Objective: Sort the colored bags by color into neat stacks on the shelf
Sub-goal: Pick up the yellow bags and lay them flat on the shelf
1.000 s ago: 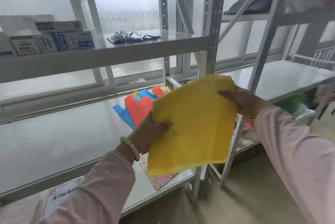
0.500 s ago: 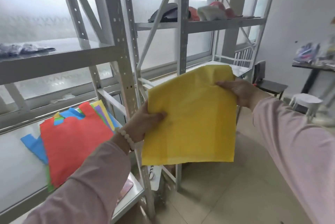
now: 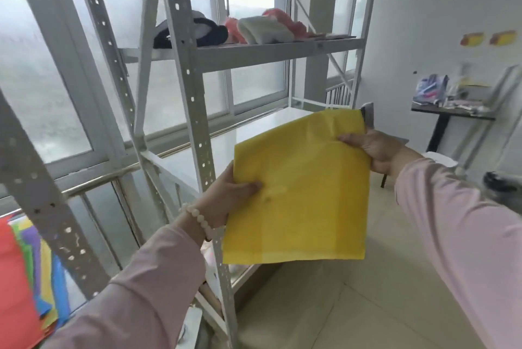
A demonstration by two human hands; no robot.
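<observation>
Both hands hold a flat yellow bag in the air: left hand pinches its left edge, right hand its top right corner.

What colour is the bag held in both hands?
Yellow: the bag shows plainly in the head view.

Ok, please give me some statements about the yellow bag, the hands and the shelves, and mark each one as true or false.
1. The left hand and the right hand both grip the yellow bag. True.
2. The yellow bag lies flat on a shelf. False: it is held up in the air.
3. A pile of mixed coloured bags shows at the lower left. True.
4. The left wrist wears a dark watch. False: it wears a pale bead bracelet.
5. The upper shelf holds nothing. False: cloth items lie on it.
</observation>
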